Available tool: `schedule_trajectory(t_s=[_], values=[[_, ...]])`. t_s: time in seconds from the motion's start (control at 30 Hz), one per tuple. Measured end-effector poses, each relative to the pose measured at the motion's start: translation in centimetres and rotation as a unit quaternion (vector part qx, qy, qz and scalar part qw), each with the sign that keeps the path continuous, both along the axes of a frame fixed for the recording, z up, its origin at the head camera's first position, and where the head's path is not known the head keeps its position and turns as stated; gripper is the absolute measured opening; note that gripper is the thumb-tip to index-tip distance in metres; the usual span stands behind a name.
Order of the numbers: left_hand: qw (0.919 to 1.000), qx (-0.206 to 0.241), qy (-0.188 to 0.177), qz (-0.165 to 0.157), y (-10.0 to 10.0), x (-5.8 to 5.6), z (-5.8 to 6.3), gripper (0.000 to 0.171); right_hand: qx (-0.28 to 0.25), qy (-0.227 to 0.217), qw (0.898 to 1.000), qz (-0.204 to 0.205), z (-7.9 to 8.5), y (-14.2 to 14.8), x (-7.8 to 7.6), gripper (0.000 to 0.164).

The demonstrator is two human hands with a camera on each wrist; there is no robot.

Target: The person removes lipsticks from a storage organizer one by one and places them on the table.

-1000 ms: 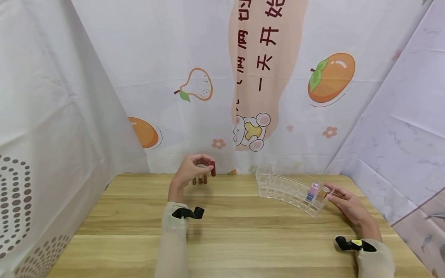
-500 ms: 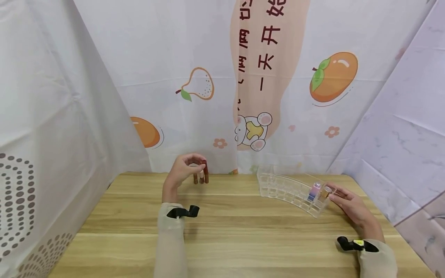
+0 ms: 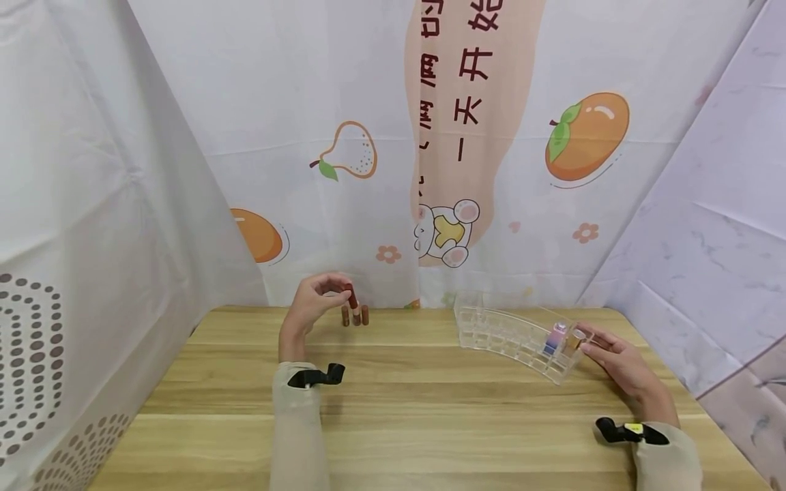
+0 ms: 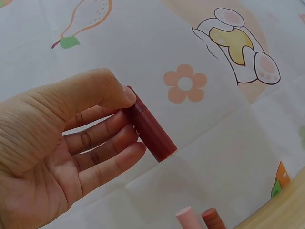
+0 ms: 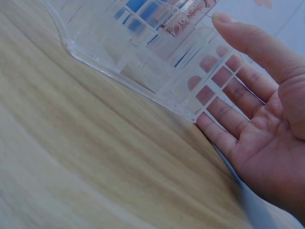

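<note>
Although red tube [image 4: 153,134], pinched by left hand [image 3: 310,305], has been shifted leftward, it remains unplaced; rack [image 3: 503,336] is touched by outstretched right hand [image 3: 621,363].

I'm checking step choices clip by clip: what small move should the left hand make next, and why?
Probably straighten the dark red tube and lower it onto the table beside the three standing tubes: the left hand pinches it, tilted, over them in the head view.

Three tubes [image 3: 357,319] stand on the table [image 3: 393,409], left of a rack [image 3: 503,335] holding two containers [image 3: 555,339].
</note>
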State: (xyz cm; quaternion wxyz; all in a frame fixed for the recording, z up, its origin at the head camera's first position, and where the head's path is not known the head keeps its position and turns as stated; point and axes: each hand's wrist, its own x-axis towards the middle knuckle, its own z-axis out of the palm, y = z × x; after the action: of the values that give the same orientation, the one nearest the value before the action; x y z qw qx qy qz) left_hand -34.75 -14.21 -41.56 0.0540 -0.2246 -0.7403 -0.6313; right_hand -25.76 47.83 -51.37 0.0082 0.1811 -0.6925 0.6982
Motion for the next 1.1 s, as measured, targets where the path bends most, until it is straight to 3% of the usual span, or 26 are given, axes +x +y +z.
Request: schedule_trajectory(t_s=[0.47,1.1], values=[[0.9999,0.012,-0.009,0.006,-0.3,0.1,-0.2,0.025,-0.003,-0.008,1.000,0.000,0.0,0.0,0.2,0.048],[0.9957,0.009,0.015,0.091,-2.9,-0.1,-1.9,0.024,-0.004,-0.012,1.000,-0.001,0.2,-0.1,0.1,0.049]])
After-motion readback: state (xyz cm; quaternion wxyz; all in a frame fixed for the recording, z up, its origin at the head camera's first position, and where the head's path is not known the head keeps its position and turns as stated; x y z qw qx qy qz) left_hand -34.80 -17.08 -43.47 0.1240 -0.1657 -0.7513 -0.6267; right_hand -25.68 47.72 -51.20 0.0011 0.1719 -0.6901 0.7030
